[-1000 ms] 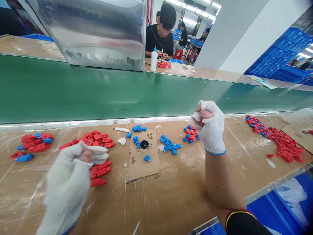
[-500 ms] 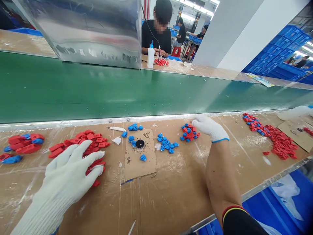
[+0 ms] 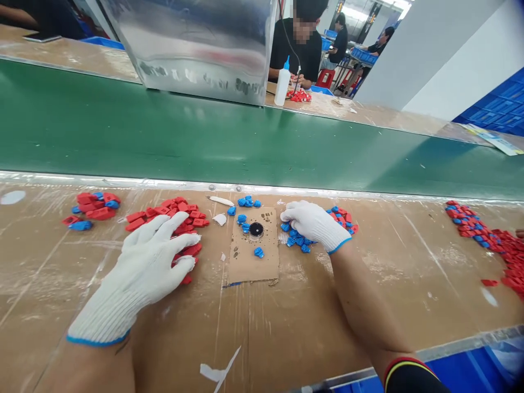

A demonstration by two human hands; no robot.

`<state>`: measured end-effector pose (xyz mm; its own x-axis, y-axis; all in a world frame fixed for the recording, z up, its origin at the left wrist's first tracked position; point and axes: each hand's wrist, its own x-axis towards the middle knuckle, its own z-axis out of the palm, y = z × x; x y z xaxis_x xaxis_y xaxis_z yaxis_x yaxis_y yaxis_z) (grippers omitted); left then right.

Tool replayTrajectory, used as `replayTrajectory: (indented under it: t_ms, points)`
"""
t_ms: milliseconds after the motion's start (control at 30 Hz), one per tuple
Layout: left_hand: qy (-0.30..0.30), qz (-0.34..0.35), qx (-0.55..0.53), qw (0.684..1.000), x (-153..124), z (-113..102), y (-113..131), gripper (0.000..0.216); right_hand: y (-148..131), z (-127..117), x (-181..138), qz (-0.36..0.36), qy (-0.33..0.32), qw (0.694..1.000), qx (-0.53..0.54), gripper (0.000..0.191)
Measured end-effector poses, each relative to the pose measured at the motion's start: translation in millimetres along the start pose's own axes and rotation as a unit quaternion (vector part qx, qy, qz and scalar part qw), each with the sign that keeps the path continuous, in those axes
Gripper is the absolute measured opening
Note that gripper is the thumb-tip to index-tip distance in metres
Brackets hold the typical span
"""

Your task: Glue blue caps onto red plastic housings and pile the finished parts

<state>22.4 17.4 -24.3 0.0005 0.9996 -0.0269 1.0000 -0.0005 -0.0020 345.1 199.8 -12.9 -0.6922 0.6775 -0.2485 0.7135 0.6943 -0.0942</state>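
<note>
My left hand [image 3: 158, 259], in a white knit glove, lies palm down with spread fingers over a pile of small red plastic pieces [image 3: 180, 207]. It touches that pile and hides part of it. My right hand [image 3: 309, 221], gloved alike, is over a cluster of small blue plastic pieces [image 3: 301, 241], its fingers curled together and pointing down-left. Its fingertips are hidden, so what they pinch cannot be made out. Between the hands is a cardboard piece [image 3: 254, 267] bearing a small round black-topped container [image 3: 256, 230] and a few blue pieces [image 3: 258, 252].
Joined red-and-blue pieces [image 3: 344, 218] lie behind my right hand, with more at left [image 3: 98, 206] and far right [image 3: 470, 224]. A white pen-like tool [image 3: 221, 201] lies near the green belt [image 3: 213, 153]. Beyond it stand a squeeze bottle [image 3: 282, 84] and a seated person [image 3: 297, 52].
My right hand has moved left from the red-and-blue cluster to the blue pieces. My left hand stays spread on the red pile. The camera view has shifted.
</note>
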Motion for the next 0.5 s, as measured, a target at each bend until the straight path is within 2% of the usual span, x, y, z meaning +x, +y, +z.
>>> replayTrajectory:
  t_ms: [133, 200, 267, 367, 433, 500]
  points:
    - [0.020, -0.020, -0.020, 0.999, -2.2, 5.7, -2.8, 0.040, 14.4, 7.5, -4.6, 0.015, 0.012, 1.000, 0.010, 0.036]
    - [0.035, -0.029, -0.031, 0.998, -2.4, 10.4, -2.5, 0.039, 22.7, 6.0, -8.8, 0.010, 0.066, 0.997, 0.048, 0.040]
    - [0.055, -0.025, -0.040, 0.997, -2.5, 14.2, -0.5, 0.036, 25.6, 0.1, -12.7, -0.028, 0.164, 0.978, 0.124, 0.038]
    - [0.081, -0.001, -0.050, 0.995, -1.7, 17.0, 7.3, 0.026, 10.4, -11.3, -16.3, -0.095, 0.286, 0.927, 0.223, 0.021]
    - [0.096, 0.011, -0.047, 0.994, 0.3, 17.5, 14.4, 0.019, -10.9, -14.3, -15.5, -0.114, 0.323, 0.903, 0.261, 0.013]
    - [0.117, 0.025, -0.045, 0.992, 3.4, 17.5, 21.3, 0.016, -32.8, -11.1, -11.8, -0.128, 0.331, 0.884, 0.303, 0.011]
